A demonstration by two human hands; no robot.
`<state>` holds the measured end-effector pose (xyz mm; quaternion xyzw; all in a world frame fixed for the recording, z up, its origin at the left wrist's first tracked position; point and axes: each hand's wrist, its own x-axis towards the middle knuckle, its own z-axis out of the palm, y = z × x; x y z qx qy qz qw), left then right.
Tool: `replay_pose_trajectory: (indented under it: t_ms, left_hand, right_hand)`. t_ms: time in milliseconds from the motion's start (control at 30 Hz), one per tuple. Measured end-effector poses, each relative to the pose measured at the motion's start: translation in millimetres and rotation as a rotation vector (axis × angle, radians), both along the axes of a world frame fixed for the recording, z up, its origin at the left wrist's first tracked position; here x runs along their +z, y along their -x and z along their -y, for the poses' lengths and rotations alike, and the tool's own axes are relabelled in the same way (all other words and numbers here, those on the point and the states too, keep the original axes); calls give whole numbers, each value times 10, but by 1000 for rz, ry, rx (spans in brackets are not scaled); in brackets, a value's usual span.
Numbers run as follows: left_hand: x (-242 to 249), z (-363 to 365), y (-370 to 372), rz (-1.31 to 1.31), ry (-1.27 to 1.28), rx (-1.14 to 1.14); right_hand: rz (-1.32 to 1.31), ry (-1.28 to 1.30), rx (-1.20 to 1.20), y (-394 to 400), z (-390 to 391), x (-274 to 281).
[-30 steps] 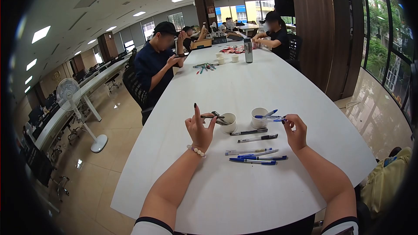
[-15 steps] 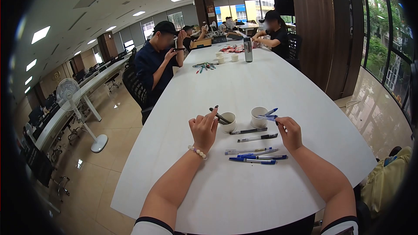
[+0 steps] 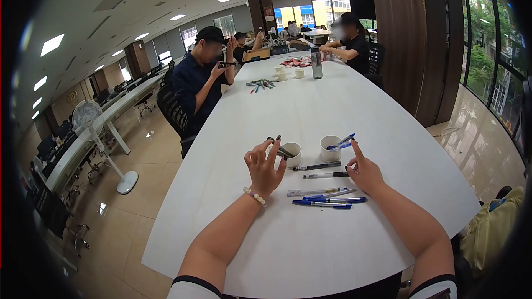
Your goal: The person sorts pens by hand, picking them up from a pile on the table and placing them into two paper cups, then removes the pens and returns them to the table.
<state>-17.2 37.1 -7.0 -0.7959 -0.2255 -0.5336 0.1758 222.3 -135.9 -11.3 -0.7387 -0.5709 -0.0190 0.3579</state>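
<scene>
My left hand (image 3: 262,167), wearing a beaded bracelet, hovers beside the left paper cup (image 3: 292,159) with its fingers apart. Dark pens (image 3: 284,151) lean out of that cup, partly behind the fingers. On the other side, my right hand (image 3: 366,173) has its index finger stretched up near blue pens (image 3: 342,143) standing tilted in the right paper cup (image 3: 330,156). Its thumb is by the end of a black-capped pen (image 3: 324,175). A black pen (image 3: 317,166) lies just in front of the cups. Closer to me are a clear-barrelled pen (image 3: 310,192) and several blue pens (image 3: 328,202).
The white table (image 3: 266,243) stretches far forward. Farther along it are loose pens (image 3: 260,84), small cups (image 3: 300,73), a dark bottle (image 3: 316,63) and red packets (image 3: 296,61). People sit on both sides. A fan (image 3: 88,119) stands at left.
My right hand has let go of the blue pens, which now rest in the right cup, and has dropped slightly toward the black-capped pen. My left hand's fingers have spread and shifted slightly right.
</scene>
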Motion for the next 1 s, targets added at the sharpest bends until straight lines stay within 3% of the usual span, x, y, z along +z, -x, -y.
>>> replay_pose_trajectory:
  t_ms: [33, 267, 500, 600, 1000]
  left_hand:
    - [-4, -2, 2, 5, -5, -8]
    - [7, 42, -1, 33, -80, -12]
    - [72, 212, -35, -210, -286, -327]
    - [145, 292, -49, -500, 36, -625]
    - [-51, 126, -82, -571, 594, -637]
  right_hand:
    - [-34, 84, -4, -8, -6, -12]
    - [-56, 51, 32, -21, 2, -37]
    - [-155, -89, -10, -27, 1, 37]
    - [-202, -137, -21, -14, 29, -31]
    - [-251, -174, -65, -59, 2, -10]
